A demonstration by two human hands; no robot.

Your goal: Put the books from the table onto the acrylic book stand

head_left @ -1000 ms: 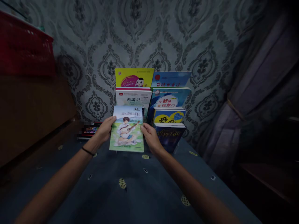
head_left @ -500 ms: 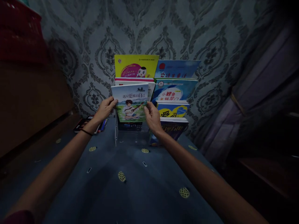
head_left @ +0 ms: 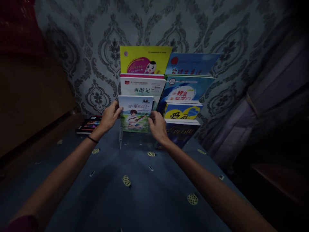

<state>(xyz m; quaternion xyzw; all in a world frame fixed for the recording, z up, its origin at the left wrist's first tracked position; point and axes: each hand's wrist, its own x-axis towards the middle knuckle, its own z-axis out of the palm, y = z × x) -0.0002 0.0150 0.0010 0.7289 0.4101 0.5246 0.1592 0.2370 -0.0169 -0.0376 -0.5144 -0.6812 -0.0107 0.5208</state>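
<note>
Between my two hands stands a book [head_left: 136,114] whose cover shows a guitar player on grass. My left hand [head_left: 110,115] grips its left edge, and my right hand [head_left: 157,126] grips its right edge, thumbs at the front. The book sits upright in the left column of a clear stepped book rack [head_left: 135,140]. Right behind it rises a white-covered book [head_left: 142,85], with a yellow book [head_left: 145,59] at the back. To the right of my right hand, a dark blue book [head_left: 182,132] stands at the front of the other column.
The right column also holds a yellow-and-blue book [head_left: 183,111], a teal book [head_left: 188,88] and a blue book [head_left: 195,62]. Dark books [head_left: 89,125] lie flat at the left. A patterned blue cloth [head_left: 106,190] covers the table, a cardboard box [head_left: 31,106] stands left, and a curtain [head_left: 231,116] hangs right.
Both hands have lowered the guitar-cover book into the rack's front left tier. The white book's title behind it now shows. My view has shifted slightly closer.
</note>
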